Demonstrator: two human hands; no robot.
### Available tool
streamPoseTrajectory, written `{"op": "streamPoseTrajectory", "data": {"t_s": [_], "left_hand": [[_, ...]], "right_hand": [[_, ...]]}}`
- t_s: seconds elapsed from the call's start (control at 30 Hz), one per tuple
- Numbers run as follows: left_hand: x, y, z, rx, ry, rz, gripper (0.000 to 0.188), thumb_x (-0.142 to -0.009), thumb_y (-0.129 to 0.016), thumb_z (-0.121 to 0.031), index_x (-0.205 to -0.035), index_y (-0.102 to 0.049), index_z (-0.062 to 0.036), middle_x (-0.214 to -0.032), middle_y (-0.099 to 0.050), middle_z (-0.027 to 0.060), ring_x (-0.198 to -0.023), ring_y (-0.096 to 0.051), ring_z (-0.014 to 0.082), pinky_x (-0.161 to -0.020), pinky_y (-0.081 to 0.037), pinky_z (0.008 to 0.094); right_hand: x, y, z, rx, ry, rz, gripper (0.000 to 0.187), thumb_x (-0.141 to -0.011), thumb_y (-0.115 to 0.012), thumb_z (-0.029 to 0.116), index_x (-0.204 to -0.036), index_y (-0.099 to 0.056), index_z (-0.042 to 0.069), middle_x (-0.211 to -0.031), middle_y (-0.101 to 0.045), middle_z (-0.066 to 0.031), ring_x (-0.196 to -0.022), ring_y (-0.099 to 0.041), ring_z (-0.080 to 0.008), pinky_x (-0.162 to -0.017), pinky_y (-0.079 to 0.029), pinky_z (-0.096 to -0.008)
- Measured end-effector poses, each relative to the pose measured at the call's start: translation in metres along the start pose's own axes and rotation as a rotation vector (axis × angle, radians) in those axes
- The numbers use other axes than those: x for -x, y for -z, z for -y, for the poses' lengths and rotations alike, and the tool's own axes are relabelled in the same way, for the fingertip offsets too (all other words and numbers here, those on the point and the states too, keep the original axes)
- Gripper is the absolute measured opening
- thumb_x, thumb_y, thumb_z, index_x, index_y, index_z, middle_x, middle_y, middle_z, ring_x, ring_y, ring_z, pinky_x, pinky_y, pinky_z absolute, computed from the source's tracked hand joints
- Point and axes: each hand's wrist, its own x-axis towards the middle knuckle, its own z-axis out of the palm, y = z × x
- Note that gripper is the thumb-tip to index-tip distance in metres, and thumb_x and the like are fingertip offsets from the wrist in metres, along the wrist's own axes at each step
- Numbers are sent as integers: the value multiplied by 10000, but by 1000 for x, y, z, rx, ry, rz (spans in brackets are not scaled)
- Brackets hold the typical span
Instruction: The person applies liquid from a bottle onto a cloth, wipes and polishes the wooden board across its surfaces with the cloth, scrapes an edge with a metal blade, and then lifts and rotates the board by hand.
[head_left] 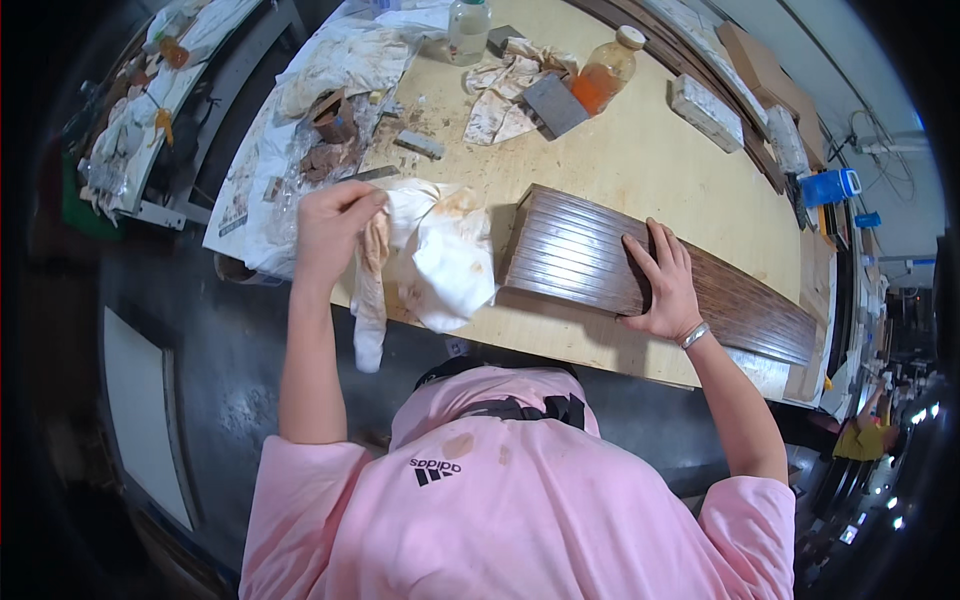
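Left hand (335, 225) clamped on stained white cotton rag (440, 255), lifted at near table edge. Right hand (662, 285) flat, fingers spread, pressing dark brown ribbed wooden panel (580, 250) on pale wooden table (650, 160). Farther back: grey sanding block (555, 105), amber liquid plastic bottle (605, 72).

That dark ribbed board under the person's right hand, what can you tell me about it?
The board is a long, dark brown panel that looks like wood, with fine grooves running along its length and a slight sheen. It lies flat on the pale workbench, angled from the middle toward the right edge. The right hand rests spread on top of it, fingers pressing down. A stained white rag, held in the left hand, hangs just beside its near end.
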Motion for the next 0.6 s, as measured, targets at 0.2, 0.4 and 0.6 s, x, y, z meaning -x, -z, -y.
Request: {"op": "streamPoseTrajectory", "data": {"t_s": [0.2,0.4,0.6], "left_hand": [[-17,6,-14,264,41,-43,127,-925,-669,-60,-850,-708,34,-763,-660,-6,-681,-559,36,-627,-426,199],[-23,-15,-41,602,92,-3,124,-944,-655,-77,-896,-684,33,-797,-660,1,-676,-575,39,-627,-446,204],[-33,-68,-64,731,92,110,93,-910,-675,-36,-892,-708,49,-788,-685,22,-663,-599,47,-603,-455,194]], "right_hand": [[0,5,2,8,-2,5,1149,-467,-855,433,-1503,-418,198,-1562,-276,-274,-1413,-290,-482,-1156,-254,-564],[-3,14,19,-23,12,33,1068,-557,-875,446,-1482,-439,138,-1543,-305,-275,-1422,-273,-478,-1161,-228,-586],[-76,22,106,-721,1,-104,596,-780,-801,243,-1287,-569,32,-1321,-526,-210,-1166,-564,-374,-995,-468,-409]]}}
